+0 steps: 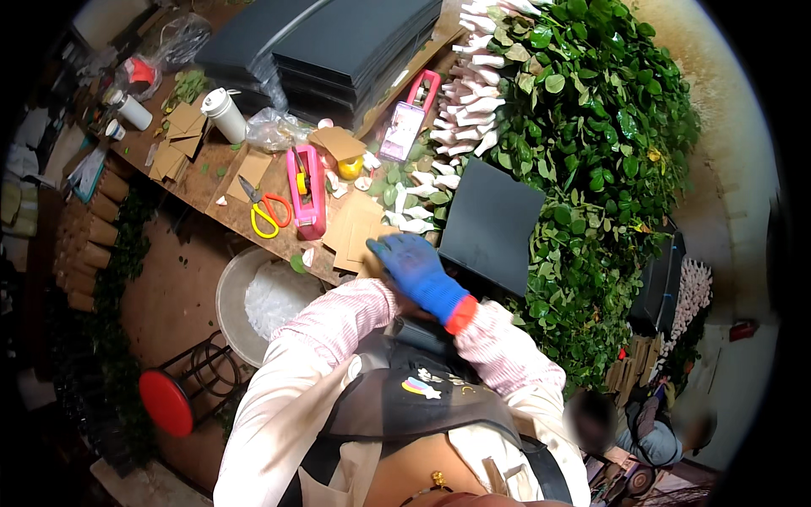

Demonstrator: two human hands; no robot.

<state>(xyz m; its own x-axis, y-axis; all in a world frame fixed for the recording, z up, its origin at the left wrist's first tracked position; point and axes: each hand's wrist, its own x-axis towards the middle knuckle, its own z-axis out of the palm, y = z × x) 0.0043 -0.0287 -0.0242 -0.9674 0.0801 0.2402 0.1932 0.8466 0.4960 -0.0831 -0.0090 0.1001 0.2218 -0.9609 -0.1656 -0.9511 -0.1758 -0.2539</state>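
Red stool: on the floor at far left [166, 401], round-topped, with dark legs.
Small brown cards: a loose pile [173, 160] near the left end of the wooden counter [218, 201].
White bottle: upright [223, 118], to the right of those cards.
Pale basin: below the counter's front edge [226, 308], clear plastic [274, 300] inside it.
Scissors: lying on the counter with blades parted [269, 209] — one handle loop yellow, the other orange.
Pink tape dispenser: just right of the scissors [312, 215], a yellow roll in it.
Dark sheets: tall stacks [351, 51] at the back of the counter.
Cardboard pieces: flat and overlapping [348, 232] at the counter's front edge, right of the dispenser, their near end under the gloved fingers.
Left hand: hidden past its striped cuff [359, 304], behind the right hand; I cannot tell its grip.
Phone: leaning on a second pink dispenser [428, 83], screen lit [401, 131].
Right hand: blue-gloved with a red cuff [414, 269], palm down over the cardboard, fingers reaching left — whether its grip is closed on a piece, I cannot tell.
White-wrapped flower heads: rows [469, 110] beyond the right hand.
Black sheet: tilted [492, 224], just right of the glove, against leafy stems [591, 135].
Another person: lower right [661, 444], light top, well apart.
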